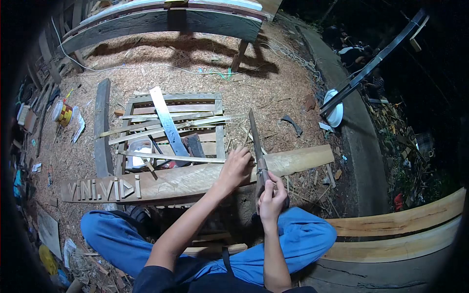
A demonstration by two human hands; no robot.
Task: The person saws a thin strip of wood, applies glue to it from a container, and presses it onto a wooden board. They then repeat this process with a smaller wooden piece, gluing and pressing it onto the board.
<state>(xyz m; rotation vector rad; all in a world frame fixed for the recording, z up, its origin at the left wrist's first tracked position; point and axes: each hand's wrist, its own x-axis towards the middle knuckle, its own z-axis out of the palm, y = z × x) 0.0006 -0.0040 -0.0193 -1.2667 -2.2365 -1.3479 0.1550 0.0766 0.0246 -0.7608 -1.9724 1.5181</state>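
Note:
My right hand (272, 199) is closed around the wooden handle of a long knife (255, 133), its narrow dark blade pointing away from me. Just left of the blade, my left hand (236, 167) pinches a thin wooden strip (245, 138), partly hidden by the fingers. Both hands are over a long wooden board (303, 158) lying crosswise before my knees. Raised wooden letters (105, 190) reading "VINI.VIDI" stand on its left end. Faint marks show on the wood right of them.
Beyond the board, a slatted wooden frame (220, 105) bears a metal handsaw (167, 119), long strips (141, 131) and a plastic tub (140, 146). A curved dark blade (292, 124) lies on the shavings. A workbench (210, 25) stands behind; planks (391, 246) lie at right.

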